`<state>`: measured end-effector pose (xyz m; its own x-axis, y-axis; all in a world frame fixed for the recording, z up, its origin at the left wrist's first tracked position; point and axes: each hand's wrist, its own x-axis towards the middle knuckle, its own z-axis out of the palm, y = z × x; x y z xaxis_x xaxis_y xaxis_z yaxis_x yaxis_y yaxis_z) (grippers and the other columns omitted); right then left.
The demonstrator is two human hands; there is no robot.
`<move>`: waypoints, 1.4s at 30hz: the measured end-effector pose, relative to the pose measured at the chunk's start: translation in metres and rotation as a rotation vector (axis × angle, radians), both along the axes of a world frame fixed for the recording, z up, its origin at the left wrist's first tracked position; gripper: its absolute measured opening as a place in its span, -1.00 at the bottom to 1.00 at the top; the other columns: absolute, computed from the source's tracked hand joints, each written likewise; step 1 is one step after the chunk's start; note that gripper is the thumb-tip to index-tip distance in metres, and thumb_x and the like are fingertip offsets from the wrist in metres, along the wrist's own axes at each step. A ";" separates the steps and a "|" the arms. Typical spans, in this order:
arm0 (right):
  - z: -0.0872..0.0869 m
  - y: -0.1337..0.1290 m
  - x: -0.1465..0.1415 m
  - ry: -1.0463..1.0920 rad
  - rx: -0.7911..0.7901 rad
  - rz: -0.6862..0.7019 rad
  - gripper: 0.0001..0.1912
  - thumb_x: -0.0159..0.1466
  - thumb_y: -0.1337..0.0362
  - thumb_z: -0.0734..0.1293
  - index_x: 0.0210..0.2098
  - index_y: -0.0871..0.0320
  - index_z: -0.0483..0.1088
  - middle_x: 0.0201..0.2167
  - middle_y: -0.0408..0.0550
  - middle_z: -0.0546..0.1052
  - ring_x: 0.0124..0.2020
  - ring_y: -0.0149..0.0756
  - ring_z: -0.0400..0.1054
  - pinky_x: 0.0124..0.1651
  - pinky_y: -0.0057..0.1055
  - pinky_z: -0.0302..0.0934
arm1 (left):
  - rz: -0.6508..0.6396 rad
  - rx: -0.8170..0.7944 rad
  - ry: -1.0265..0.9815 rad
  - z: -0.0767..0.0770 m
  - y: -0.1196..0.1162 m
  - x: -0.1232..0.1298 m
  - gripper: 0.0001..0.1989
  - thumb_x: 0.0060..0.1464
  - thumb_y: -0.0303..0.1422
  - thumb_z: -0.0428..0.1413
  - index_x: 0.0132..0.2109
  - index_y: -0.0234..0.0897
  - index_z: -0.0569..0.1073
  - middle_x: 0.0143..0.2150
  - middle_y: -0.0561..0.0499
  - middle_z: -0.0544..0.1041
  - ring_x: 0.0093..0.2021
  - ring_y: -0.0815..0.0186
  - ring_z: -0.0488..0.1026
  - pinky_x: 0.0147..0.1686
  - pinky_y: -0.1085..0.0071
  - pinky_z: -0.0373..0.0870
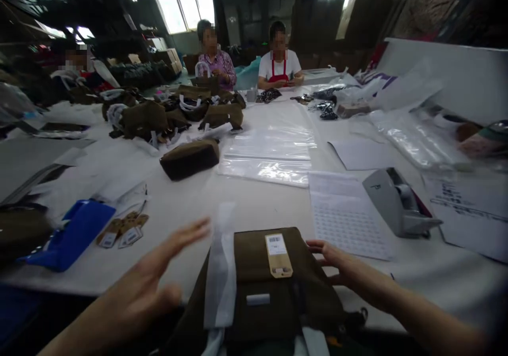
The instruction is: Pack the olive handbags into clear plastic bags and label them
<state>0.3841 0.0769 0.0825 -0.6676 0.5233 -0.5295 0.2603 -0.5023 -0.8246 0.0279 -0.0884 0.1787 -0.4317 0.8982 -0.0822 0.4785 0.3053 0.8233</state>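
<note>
An olive-brown bag (257,261) lies at the table's near edge, with a tan and white tag (279,255) on its front. A strip of white wrapping (222,271) runs up the bag's left side. My left hand (146,282), slightly blurred, hovers left of the bag with its fingers apart and nothing in it. At the bag's upper right edge, my right hand (333,261) rests its spread fingers against or close beside the fabric; some fingertips are hidden.
Clear plastic bags (270,155), a printed sheet (345,213) and a grey tape dispenser (397,202) lie ahead. Left are a blue object (83,229), tags (123,229), a brown pouch (190,159) and piled bags (146,118). People sit across the table.
</note>
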 end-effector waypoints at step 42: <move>-0.080 0.034 -0.113 -0.728 1.703 0.328 -0.35 0.19 0.14 0.20 0.21 0.34 0.10 0.27 0.15 0.03 0.30 -0.04 -0.19 0.27 0.05 -0.40 | -0.651 0.076 0.833 -0.159 0.141 0.048 -0.21 0.11 0.07 -0.15 0.31 -0.35 -0.07 0.35 -0.12 -0.05 0.34 0.05 -0.21 0.26 0.03 -0.22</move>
<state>0.2707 0.1110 0.0023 -0.7509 0.6402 0.1619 0.6462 0.7629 -0.0198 0.0757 0.0522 0.0200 0.2405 0.9670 0.0838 0.9534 -0.2515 0.1666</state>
